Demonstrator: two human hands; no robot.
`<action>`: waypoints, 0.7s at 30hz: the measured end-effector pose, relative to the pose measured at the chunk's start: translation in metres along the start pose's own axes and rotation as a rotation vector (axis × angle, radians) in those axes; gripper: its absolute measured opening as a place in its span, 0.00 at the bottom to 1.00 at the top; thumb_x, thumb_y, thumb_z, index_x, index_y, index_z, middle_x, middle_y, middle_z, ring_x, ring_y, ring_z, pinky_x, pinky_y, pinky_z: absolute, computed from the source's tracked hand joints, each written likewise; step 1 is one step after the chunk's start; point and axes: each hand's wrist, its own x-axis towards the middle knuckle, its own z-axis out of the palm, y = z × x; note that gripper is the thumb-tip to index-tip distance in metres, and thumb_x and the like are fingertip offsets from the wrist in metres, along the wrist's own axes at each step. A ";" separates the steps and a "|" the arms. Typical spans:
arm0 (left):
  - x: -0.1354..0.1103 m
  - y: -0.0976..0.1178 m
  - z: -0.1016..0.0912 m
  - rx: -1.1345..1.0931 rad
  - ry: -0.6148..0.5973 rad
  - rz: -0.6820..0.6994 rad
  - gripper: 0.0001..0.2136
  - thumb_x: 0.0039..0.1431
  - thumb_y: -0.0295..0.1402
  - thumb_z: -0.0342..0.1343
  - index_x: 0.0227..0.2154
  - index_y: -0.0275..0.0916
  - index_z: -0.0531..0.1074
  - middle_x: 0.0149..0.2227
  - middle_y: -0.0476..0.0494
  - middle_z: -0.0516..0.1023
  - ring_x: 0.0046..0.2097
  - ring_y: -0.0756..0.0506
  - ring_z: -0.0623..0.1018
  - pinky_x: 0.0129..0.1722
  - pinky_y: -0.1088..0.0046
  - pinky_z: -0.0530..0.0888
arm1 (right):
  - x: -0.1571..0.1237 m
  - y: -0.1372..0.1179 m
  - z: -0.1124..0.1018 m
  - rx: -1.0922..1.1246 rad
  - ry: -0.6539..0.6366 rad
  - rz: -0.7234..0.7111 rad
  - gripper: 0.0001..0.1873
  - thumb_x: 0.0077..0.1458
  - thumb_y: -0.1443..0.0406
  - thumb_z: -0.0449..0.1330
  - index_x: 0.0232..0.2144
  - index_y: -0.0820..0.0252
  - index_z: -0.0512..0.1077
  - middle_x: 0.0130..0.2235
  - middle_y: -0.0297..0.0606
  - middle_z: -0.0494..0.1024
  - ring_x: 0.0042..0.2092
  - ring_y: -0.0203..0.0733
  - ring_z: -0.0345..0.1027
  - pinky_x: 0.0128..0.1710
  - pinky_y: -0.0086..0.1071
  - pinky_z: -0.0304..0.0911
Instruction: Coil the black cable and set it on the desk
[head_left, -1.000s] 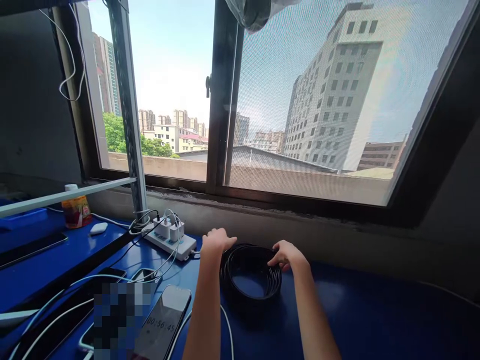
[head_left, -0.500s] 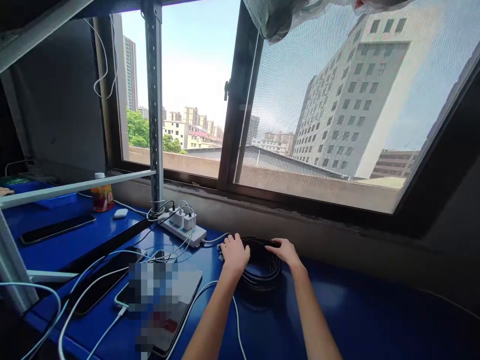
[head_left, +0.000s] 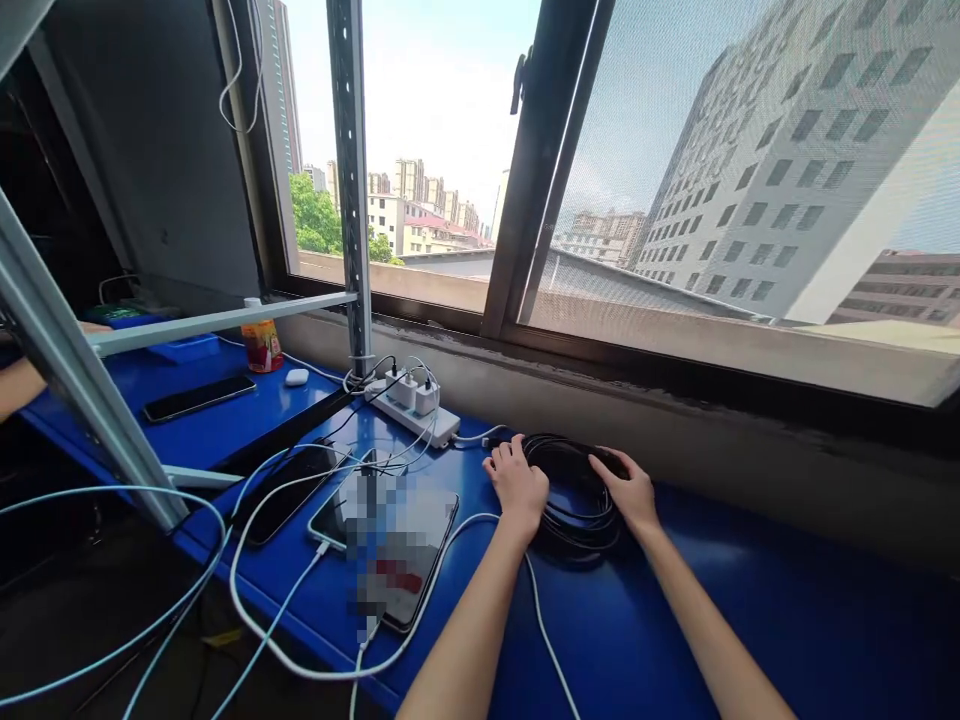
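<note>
A coiled black cable (head_left: 581, 537) lies on the blue tabletop (head_left: 720, 590) below the window. On the coil's left side, my left hand (head_left: 519, 487) is closed with its fingers curled over the loops. My right hand (head_left: 628, 490) grips the opposite side, thumb toward the middle of the ring. Parts of the loops are hidden under both hands. Close by my left fingers, the white lead of a power strip (head_left: 416, 412) ends near a small dark plug.
Left of my arms lie a tablet (head_left: 431, 560), a phone on a charging lead (head_left: 330, 520), a dark device (head_left: 289, 495) and loose white cables (head_left: 247, 590). A metal shelf post (head_left: 352, 200) rises behind. Another person's forearm (head_left: 21, 388) shows at far left, beyond a bottle (head_left: 261, 345).
The camera view has turned, so the table's contents appear farther right and slightly higher. Both hands stay on the cable coil. More of the other person's forearm shows.
</note>
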 end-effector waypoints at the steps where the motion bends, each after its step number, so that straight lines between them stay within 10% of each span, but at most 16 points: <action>1: 0.001 -0.001 -0.001 -0.016 0.003 -0.004 0.25 0.55 0.24 0.46 0.57 0.40 0.65 0.56 0.38 0.71 0.58 0.39 0.67 0.59 0.61 0.58 | 0.000 0.004 0.001 0.027 0.028 0.006 0.14 0.61 0.61 0.59 0.44 0.65 0.71 0.45 0.41 0.73 0.47 0.42 0.69 0.50 0.43 0.66; 21: 0.023 -0.003 -0.016 -0.180 -0.047 -0.115 0.20 0.64 0.31 0.39 0.36 0.35 0.78 0.41 0.38 0.81 0.48 0.41 0.75 0.50 0.68 0.65 | 0.006 0.037 0.007 0.369 0.111 0.111 0.14 0.62 0.59 0.57 0.41 0.65 0.70 0.39 0.38 0.73 0.37 0.35 0.68 0.37 0.33 0.69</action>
